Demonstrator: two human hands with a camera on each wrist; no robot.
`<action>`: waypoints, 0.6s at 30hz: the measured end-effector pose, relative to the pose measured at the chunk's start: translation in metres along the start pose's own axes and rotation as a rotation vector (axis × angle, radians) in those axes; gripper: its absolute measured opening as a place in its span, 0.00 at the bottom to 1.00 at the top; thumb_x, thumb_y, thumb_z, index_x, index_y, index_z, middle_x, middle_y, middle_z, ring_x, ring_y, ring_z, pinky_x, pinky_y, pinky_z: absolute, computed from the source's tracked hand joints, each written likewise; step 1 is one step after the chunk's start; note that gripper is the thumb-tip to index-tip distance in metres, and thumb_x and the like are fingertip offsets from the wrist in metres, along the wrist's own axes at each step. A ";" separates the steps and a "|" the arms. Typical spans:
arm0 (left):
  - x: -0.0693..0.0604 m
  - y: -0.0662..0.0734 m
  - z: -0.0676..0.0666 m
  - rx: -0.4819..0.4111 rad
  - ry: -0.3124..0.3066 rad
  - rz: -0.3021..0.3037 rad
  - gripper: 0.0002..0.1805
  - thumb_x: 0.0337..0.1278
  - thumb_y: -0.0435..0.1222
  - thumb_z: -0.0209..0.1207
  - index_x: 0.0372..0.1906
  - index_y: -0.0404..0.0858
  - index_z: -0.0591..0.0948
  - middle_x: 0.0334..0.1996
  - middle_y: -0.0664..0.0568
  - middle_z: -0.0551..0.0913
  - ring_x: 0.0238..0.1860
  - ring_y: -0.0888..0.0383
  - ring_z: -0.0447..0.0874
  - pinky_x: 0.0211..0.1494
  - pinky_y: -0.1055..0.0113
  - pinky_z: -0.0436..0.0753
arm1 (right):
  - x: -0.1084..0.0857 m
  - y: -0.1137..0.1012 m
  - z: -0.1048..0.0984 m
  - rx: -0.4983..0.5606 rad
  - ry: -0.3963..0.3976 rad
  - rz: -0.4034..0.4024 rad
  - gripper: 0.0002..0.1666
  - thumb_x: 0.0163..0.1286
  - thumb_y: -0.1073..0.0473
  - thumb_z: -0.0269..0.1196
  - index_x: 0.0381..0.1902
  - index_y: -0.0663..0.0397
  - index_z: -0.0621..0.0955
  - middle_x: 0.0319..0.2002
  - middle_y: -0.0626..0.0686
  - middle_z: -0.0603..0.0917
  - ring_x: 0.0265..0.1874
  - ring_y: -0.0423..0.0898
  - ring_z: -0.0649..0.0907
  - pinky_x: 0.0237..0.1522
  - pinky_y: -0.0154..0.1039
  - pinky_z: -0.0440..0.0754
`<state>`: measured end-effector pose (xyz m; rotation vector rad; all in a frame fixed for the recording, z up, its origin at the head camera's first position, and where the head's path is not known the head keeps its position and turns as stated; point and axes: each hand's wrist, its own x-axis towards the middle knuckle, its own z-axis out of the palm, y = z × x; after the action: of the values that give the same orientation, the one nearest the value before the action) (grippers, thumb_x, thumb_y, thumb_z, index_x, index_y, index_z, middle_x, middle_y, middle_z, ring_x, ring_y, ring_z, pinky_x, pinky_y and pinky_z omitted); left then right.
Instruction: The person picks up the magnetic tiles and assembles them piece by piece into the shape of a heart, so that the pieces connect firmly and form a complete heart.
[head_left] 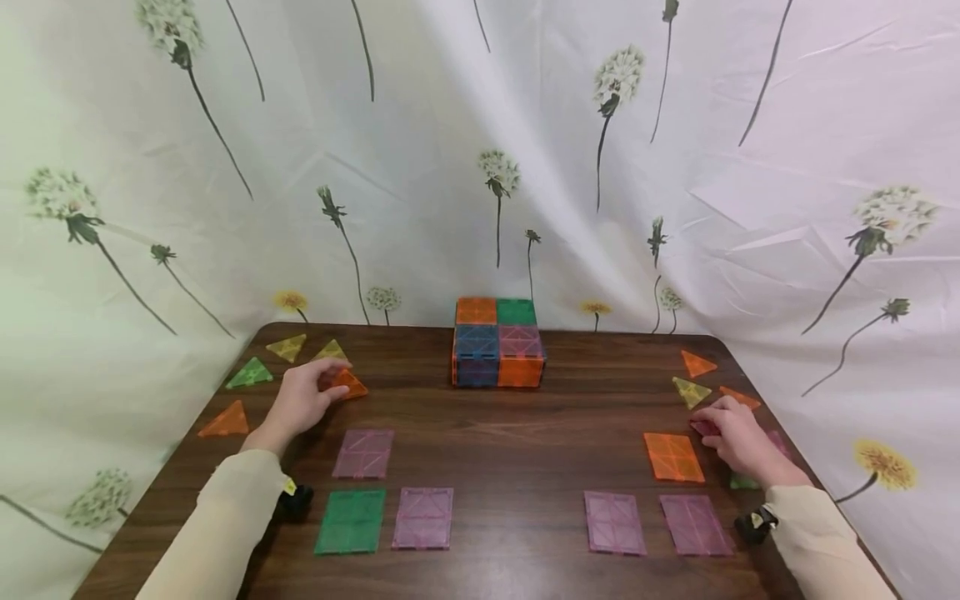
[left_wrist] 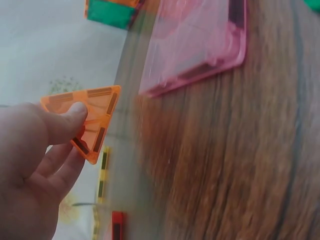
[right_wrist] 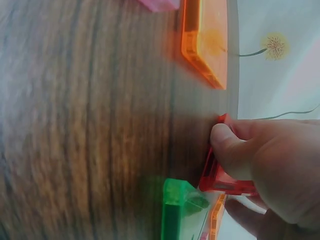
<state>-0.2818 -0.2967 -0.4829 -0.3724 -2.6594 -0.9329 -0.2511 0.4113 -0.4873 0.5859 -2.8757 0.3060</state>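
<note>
Orange triangle [left_wrist: 101, 114] pinched in left grip [head_left: 303, 397], red tile [right_wrist: 219, 179] in right grip [head_left: 741, 435]; likely light, stiff, slick, best edge-held.

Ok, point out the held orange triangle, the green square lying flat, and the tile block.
Held orange triangle [left_wrist: 96, 114]: left wrist view, on its flat face.
Green square [head_left: 350, 522]: head view, on the middle of its face.
Tile block [head_left: 498, 342]: head view, on its top.
</note>
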 end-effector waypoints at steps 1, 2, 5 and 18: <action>0.001 0.002 0.001 -0.005 0.001 0.003 0.20 0.61 0.26 0.71 0.58 0.31 0.85 0.46 0.37 0.88 0.45 0.39 0.87 0.50 0.41 0.85 | 0.000 0.000 -0.001 0.005 0.001 0.003 0.17 0.56 0.74 0.76 0.46 0.65 0.88 0.40 0.58 0.80 0.42 0.58 0.79 0.48 0.59 0.77; 0.001 0.003 0.002 -0.007 0.002 0.006 0.19 0.61 0.26 0.71 0.57 0.31 0.85 0.45 0.37 0.88 0.45 0.40 0.88 0.49 0.41 0.85 | 0.000 0.001 -0.001 0.009 0.003 0.004 0.17 0.56 0.74 0.76 0.45 0.65 0.88 0.40 0.59 0.80 0.42 0.57 0.79 0.46 0.59 0.79; 0.001 0.008 0.004 -0.018 0.000 0.008 0.18 0.60 0.25 0.71 0.55 0.31 0.86 0.43 0.39 0.89 0.43 0.41 0.88 0.48 0.42 0.86 | 0.000 0.000 -0.003 0.011 0.013 0.000 0.15 0.56 0.75 0.76 0.43 0.66 0.89 0.40 0.59 0.78 0.41 0.56 0.79 0.44 0.56 0.82; 0.002 0.036 0.022 -0.049 -0.074 0.043 0.16 0.60 0.25 0.71 0.54 0.33 0.87 0.44 0.42 0.90 0.42 0.46 0.89 0.47 0.46 0.87 | 0.037 -0.055 -0.022 0.150 0.260 -0.151 0.14 0.54 0.73 0.79 0.34 0.55 0.88 0.33 0.49 0.82 0.31 0.46 0.81 0.33 0.44 0.82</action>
<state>-0.2760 -0.2555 -0.4782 -0.4826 -2.6870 -0.9915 -0.2591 0.3537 -0.4492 0.7257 -2.5588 0.5353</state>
